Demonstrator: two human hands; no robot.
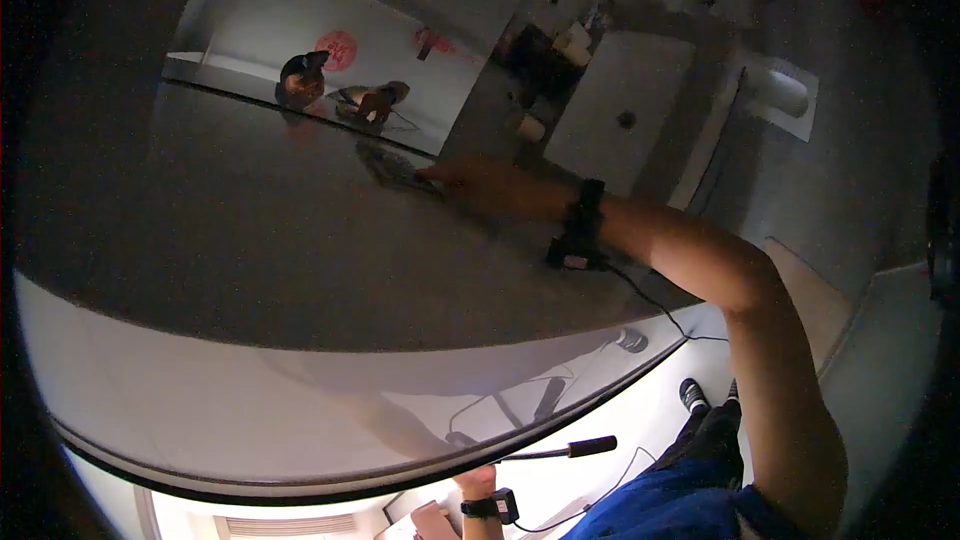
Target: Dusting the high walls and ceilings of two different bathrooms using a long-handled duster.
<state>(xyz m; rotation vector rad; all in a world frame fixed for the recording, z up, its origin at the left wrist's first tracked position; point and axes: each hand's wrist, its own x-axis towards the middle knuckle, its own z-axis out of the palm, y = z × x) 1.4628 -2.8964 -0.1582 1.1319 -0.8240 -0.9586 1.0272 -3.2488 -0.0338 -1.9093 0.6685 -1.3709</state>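
Observation:
My right hand (487, 184) reaches in from the right over a dark grey surface. Its fingers close on the end of a dark, blurred object (390, 165), whose kind I cannot tell. At the bottom, my left hand (478, 478) is at the dark-trimmed rim of a glossy white panel (262, 405), its fingers partly hidden. A black-gripped metal rod (592, 447) extends close by that hand; whether the hand holds it is unclear. Both wrists wear black bands with small cabled boxes.
Two bird-like figurines (302, 80) (375, 101) stand on a pale ledge beside a red round decoration (336, 51). Dim small items (574, 45) cluster by a pale panel (622, 112). A white basin-like fixture (784, 94) lies upper right. A thin cable (645, 292) hangs from the right wrist.

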